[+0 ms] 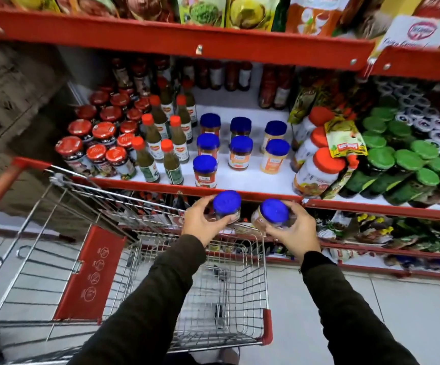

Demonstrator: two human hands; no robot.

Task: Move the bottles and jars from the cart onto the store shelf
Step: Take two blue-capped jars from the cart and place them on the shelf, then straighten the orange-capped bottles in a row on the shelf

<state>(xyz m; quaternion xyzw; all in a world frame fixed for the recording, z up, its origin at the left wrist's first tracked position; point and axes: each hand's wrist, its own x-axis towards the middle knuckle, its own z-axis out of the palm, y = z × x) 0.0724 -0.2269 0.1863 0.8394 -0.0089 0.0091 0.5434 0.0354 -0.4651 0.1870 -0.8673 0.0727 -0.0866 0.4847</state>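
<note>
Two blue-lidded jars, one gripped in each of the hands: left hand (205,222), right hand (294,230).

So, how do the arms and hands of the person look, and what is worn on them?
Both arms are covered by long sleeves of a dark, brownish-black cloth, plain and without markings, which end at the wrists. The left hand and the right hand are bare: no gloves, and no rings or watch can be seen. The sleeves look close-fitting and a little creased at the forearms.
</note>
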